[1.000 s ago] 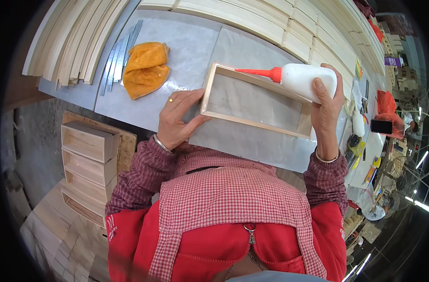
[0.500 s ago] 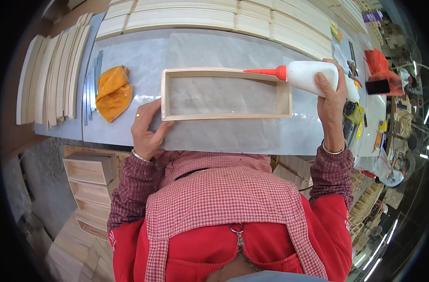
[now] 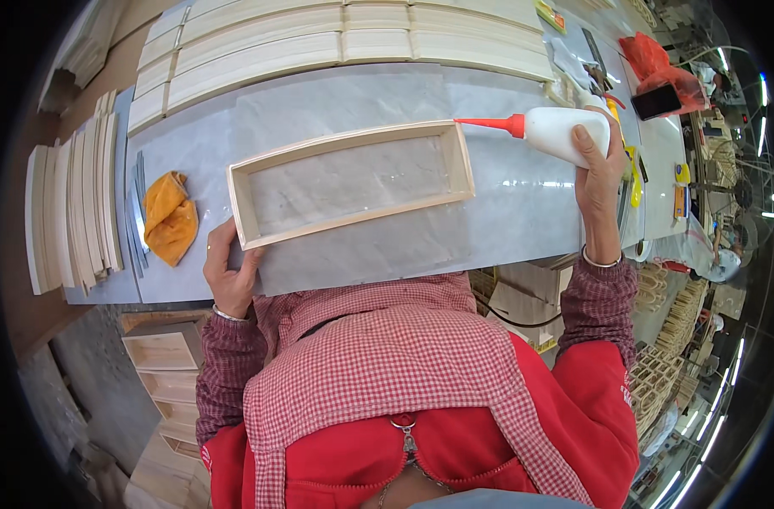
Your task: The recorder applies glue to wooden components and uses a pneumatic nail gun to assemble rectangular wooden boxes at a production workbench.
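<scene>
A shallow rectangular wooden frame [image 3: 353, 214] lies on the grey tabletop, slightly askew, its right end farther from me. Its left near corner is held by my left hand [image 3: 229, 273], thumb against the near wall and fingers at the left end. My right hand [image 3: 602, 170] is wrapped round a white squeeze bottle [image 3: 550, 134], tipped sideways so that its long red nozzle [image 3: 497, 125] points left. The nozzle tip meets the frame's far right corner, on or just above the top edge. Whether anything flows out cannot be made out.
An orange cloth [image 3: 170, 216] lies left beside thin metal strips [image 3: 138, 204]. Wooden slats [image 3: 73, 199] stand at the far left, and stacked boards [image 3: 302, 55] line the back. A phone [image 3: 656, 102] on red plastic sits at the right. Wooden boxes [image 3: 162, 352] stand below the table's left side.
The whole view has shifted and turned. The frame now sits at a slant, and the nozzle tip has gone from the far wall to the far right corner. Both hands keep their hold.
</scene>
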A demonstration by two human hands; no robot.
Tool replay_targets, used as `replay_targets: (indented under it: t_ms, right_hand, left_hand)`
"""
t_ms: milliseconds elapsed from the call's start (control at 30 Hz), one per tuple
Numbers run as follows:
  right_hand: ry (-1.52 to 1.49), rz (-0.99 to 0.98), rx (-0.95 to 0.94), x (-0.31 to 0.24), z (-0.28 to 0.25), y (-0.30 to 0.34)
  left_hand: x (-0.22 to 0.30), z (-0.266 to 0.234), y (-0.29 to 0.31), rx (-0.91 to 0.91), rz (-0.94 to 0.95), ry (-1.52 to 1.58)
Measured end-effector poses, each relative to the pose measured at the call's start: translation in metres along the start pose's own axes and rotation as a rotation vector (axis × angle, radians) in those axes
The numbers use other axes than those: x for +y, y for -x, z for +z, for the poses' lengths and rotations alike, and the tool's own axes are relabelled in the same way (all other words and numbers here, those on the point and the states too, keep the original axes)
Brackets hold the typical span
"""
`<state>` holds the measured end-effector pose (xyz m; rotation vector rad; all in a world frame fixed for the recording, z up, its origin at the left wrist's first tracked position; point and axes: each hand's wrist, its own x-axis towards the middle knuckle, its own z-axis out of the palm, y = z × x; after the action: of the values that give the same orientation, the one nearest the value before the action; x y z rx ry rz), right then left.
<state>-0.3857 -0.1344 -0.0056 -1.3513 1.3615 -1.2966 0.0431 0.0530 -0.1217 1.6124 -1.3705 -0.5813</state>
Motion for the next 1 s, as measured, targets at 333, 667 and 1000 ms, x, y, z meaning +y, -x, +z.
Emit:
replay_targets:
  t_ms: [333,667,1000]
  right_hand:
    - [-0.048,0.022,0.03,0.006,-0.014,0.016]
    - [-0.013,0.048,0.045,0.005,-0.038,0.063]
    - [-0.077,0.061,0.071,-0.007,-0.023,0.087]
  left_hand:
    - [-0.006,-0.001,0.001,-0.014,0.018,0.001]
    - [-0.01,0.002,0.002,0.002,0.002,0.021]
    - [-0.01,-0.001,0.003,0.03,0.042,0.001]
